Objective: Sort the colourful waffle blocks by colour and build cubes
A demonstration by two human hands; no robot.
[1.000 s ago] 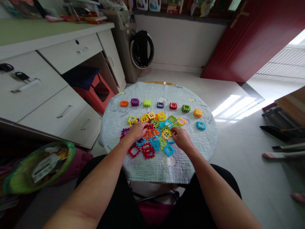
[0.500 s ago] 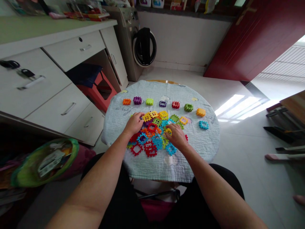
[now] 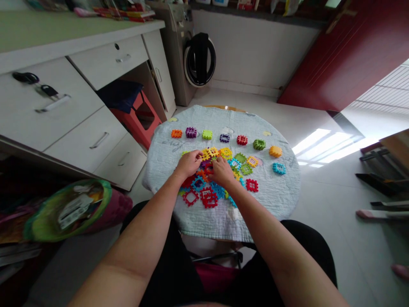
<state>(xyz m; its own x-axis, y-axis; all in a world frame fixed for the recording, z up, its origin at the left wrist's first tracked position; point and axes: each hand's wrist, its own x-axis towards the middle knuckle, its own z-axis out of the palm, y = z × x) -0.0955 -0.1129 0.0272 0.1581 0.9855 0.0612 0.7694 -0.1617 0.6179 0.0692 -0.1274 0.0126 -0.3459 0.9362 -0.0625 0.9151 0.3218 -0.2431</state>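
L hand point(image 3: 191, 163) bent at yellow toothed plastic sq. pcs point(image 3: 212, 152), hold unclear | R hand point(image 3: 223, 171) curled over mixed-col. toothed plastic pile point(image 3: 209, 197), couldn't tell if gripping | red toothed plastic sq. point(image 3: 252, 185) lay R of it | pale-blue cloth point(image 3: 271, 204) underneath

It's dim around you, and there's sunlight glaring white on the floor point(image 3: 319, 170) to your right, while your view's edges stretch and soften.
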